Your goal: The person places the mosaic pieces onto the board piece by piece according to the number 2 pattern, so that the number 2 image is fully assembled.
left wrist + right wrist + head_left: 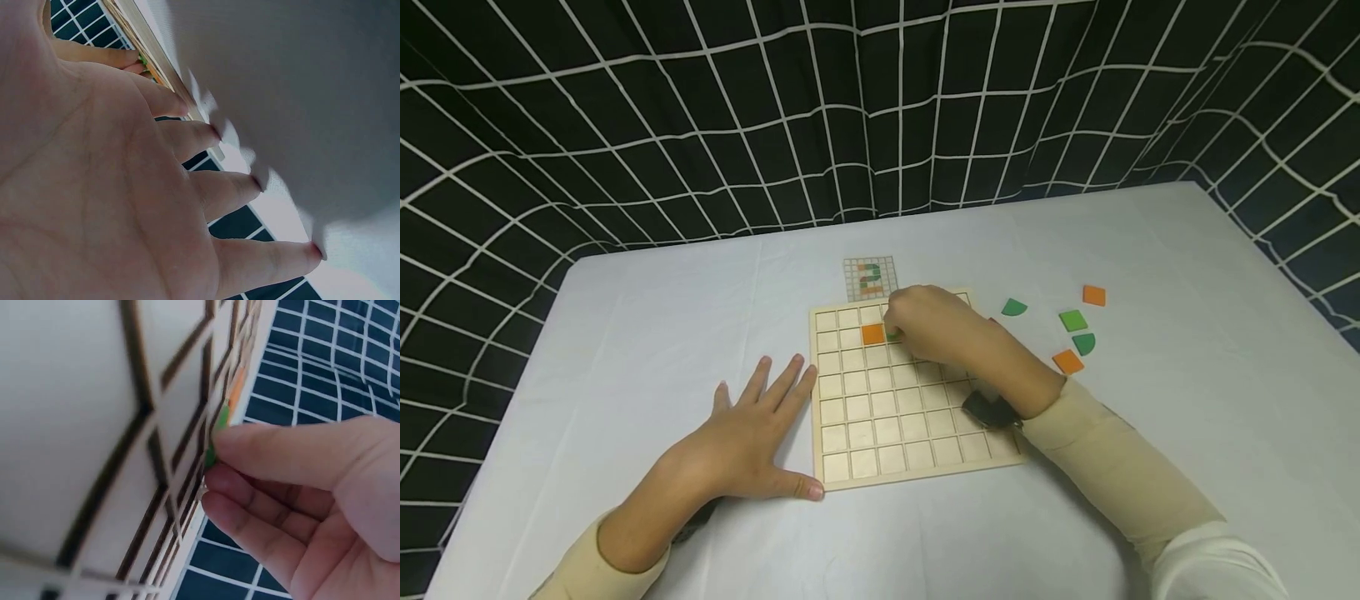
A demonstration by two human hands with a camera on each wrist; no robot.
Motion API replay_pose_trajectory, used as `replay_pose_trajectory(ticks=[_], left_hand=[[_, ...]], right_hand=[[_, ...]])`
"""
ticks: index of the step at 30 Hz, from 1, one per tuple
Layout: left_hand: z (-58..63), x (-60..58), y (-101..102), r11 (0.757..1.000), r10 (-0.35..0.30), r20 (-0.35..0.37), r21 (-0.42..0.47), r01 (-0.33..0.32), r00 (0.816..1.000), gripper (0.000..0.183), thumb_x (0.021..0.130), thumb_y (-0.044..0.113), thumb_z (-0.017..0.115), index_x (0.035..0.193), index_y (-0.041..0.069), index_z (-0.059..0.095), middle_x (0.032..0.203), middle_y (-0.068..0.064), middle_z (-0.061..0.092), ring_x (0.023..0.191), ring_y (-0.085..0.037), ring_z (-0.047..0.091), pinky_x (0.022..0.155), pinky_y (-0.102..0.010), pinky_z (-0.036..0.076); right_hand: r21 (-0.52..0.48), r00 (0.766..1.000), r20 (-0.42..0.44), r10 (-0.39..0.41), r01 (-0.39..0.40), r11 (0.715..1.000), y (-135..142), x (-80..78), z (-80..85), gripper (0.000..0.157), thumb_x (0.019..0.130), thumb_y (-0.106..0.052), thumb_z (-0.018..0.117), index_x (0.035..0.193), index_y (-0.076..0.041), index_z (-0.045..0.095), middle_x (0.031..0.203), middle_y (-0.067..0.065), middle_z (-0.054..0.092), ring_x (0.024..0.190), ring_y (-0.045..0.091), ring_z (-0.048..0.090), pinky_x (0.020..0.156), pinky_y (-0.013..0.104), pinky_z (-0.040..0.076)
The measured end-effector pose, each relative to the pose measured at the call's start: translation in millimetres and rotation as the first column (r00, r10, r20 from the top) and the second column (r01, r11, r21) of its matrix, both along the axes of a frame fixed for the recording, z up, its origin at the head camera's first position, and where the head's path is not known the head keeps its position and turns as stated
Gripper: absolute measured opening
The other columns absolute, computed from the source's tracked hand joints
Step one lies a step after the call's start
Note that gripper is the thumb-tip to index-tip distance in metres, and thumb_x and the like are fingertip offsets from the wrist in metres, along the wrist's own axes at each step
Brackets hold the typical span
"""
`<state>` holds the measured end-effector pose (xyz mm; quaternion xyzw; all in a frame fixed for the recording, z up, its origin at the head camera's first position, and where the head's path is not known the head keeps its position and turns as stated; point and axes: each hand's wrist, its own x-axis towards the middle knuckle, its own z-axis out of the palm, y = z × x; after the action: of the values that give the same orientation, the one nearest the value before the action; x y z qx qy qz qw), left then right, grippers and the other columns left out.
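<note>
A square wooden grid board lies on the white table. One orange square tile sits in a cell near its top. Beside that tile, my right hand bends over the board's upper rows and pinches a green tile between thumb and fingertips, right at the grid. Most of the green tile is covered by the fingers in the head view. My left hand lies spread along the board's left side, thumb at the lower left corner; its palm fills much of the left wrist view.
A small pattern card with a coloured design lies just behind the board. To the right are loose tiles: dark green quarter rounds, a green square and orange squares. A black curtain with white grid lines surrounds the table's far side.
</note>
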<state>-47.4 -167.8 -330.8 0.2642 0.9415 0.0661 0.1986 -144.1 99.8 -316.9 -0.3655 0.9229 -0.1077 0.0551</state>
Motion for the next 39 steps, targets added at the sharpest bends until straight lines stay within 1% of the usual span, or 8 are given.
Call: replay_pose_trajectory(ticks=[5, 10, 14, 17, 20, 28, 32, 39], left_hand=[[-0.5, 0.1, 1.0, 1.0, 0.001, 0.009, 0.01, -0.001, 1.0, 0.132, 0.068, 0.085, 0.064, 0.162, 0.011, 0.009, 0.168, -0.012, 0.005, 0.149, -0.047, 0.0, 0.097, -0.084, 0.013], [-0.5, -0.2, 0.8, 1.0, 0.004, 0.005, -0.002, -0.004, 1.0, 0.133, 0.068, 0.086, 0.064, 0.163, 0.012, 0.008, 0.168, -0.012, 0.004, 0.149, -0.047, 0.001, 0.097, -0.084, 0.013], [-0.1, -0.7, 0.6, 1.0, 0.001, -0.003, -0.001, -0.001, 1.0, 0.132, 0.068, 0.085, 0.065, 0.163, 0.011, 0.009, 0.168, -0.012, 0.004, 0.149, -0.048, 0.002, 0.096, -0.084, 0.013], [0.1, -0.8, 0.5, 1.0, 0.001, 0.001, 0.001, -0.001, 1.0, 0.132, 0.068, 0.085, 0.065, 0.162, 0.011, 0.009, 0.167, -0.012, 0.005, 0.149, -0.048, 0.002, 0.097, -0.084, 0.013], [0.3, -0.6, 0.3, 1.0, 0.002, 0.005, 0.002, -0.002, 1.0, 0.133, 0.068, 0.085, 0.065, 0.162, 0.011, 0.009, 0.167, -0.012, 0.005, 0.149, -0.048, 0.001, 0.097, -0.084, 0.013], [-0.5, -0.2, -0.7, 1.0, 0.004, 0.008, 0.008, -0.004, 1.0, 0.133, 0.067, 0.086, 0.063, 0.163, 0.012, 0.008, 0.168, -0.012, 0.004, 0.149, -0.048, 0.001, 0.096, -0.085, 0.012], [-0.3, -0.1, -0.4, 1.0, 0.002, 0.004, 0.011, -0.002, 1.0, 0.133, 0.068, 0.086, 0.063, 0.163, 0.012, 0.008, 0.167, -0.012, 0.005, 0.149, -0.048, 0.001, 0.096, -0.085, 0.012], [0.7, 0.3, -0.6, 1.0, 0.004, 0.005, 0.01, -0.004, 1.0, 0.132, 0.068, 0.085, 0.064, 0.163, 0.012, 0.008, 0.167, -0.012, 0.005, 0.149, -0.047, 0.001, 0.096, -0.085, 0.012]], right_hand=[[0.064, 0.994, 0.114, 0.001, -0.008, 0.998, 7.9, 14.7, 6.2, 0.017, 0.092, 0.002, 0.066, 0.081, -0.01, 0.069, 0.082, 0.0, 0.063, 0.071, 0.017, 0.051, 0.066, 0.032, 0.046], [-0.004, 0.976, 0.219, 0.012, -0.011, 1.0, 30.6, 15.5, 19.8, 0.014, 0.095, -0.004, 0.062, 0.083, -0.011, 0.068, 0.081, 0.0, 0.064, 0.069, 0.015, 0.05, 0.069, 0.035, 0.045], [0.074, 0.956, 0.161, -0.245, 0.236, 0.969, 58.1, 1.9, 29.2, 0.014, 0.095, -0.012, 0.061, 0.083, -0.01, 0.068, 0.072, 0.0, 0.062, 0.065, 0.019, 0.053, 0.062, 0.038, 0.044], [0.226, 0.887, 0.138, -0.441, 0.405, 0.886, 77.0, -7.9, 28.3, 0.02, 0.096, -0.02, 0.059, 0.079, -0.008, 0.063, 0.068, 0.005, 0.056, 0.066, 0.025, 0.052, 0.058, 0.038, 0.04], [0.319, 0.842, 0.158, -0.516, 0.452, 0.833, 89.6, -16.2, 21.7, 0.022, 0.095, -0.024, 0.059, 0.085, -0.005, 0.06, 0.071, 0.008, 0.051, 0.07, 0.027, 0.051, 0.059, 0.039, 0.038], [0.274, 0.858, 0.203, -0.472, 0.413, 0.869, 104.7, -26.3, 9.4, 0.019, 0.087, -0.005, 0.066, 0.105, -0.005, 0.061, 0.092, 0.011, 0.062, 0.088, 0.032, 0.054, 0.076, 0.048, 0.048], [0.229, 0.862, 0.24, -0.447, 0.397, 0.889, 110.0, -27.6, 11.7, 0.016, 0.085, 0.0, 0.063, 0.099, -0.005, 0.068, 0.096, 0.011, 0.063, 0.089, 0.031, 0.055, 0.078, 0.05, 0.05], [0.175, 0.826, 0.221, -0.518, 0.489, 0.854, 108.7, -31.8, 10.5, 0.028, 0.084, -0.002, 0.069, 0.111, 0.001, 0.064, 0.101, 0.017, 0.065, 0.086, 0.032, 0.057, 0.073, 0.048, 0.052]])
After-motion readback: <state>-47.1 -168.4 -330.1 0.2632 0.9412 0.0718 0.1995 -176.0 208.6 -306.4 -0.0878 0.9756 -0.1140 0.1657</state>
